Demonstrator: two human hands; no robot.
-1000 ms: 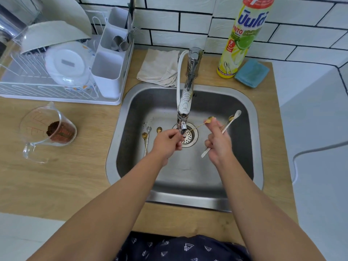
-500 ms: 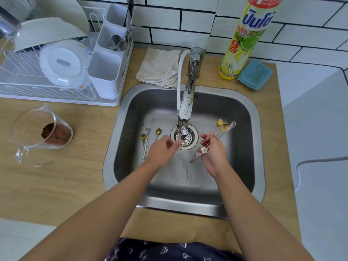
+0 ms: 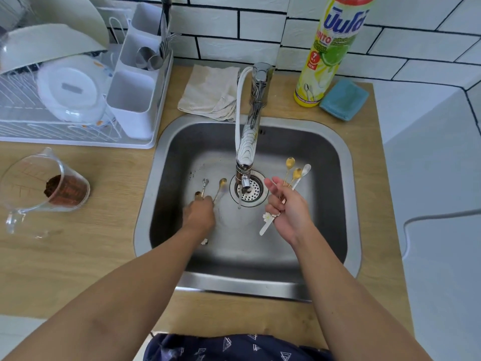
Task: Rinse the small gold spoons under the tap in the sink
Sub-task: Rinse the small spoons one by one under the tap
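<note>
The right hand (image 3: 287, 212) grips a bunch of small gold spoons (image 3: 293, 173) above the steel sink (image 3: 348, 204); the left hand (image 3: 199, 216), fingers curled, reaches onto loose spoons (image 3: 221, 186) lying on the sink floor, its grip hidden. The tall yellow dish-soap bottle (image 3: 330, 53) reads "7 in 1 NEW".

Dish rack (image 3: 65, 131) stands left of the sink (image 3: 348, 162); jug (image 3: 44, 188) before it; bottle (image 3: 328, 53) behind the sink on the worktop (image 3: 78, 269).

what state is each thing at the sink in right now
tap: running a thin stream
right hand: holds a bunch of spoons above the sink
left hand: down on the spoons on the sink floor
measuring jug: tipped on its side, brown grounds inside
dish soap bottle: upright
</note>
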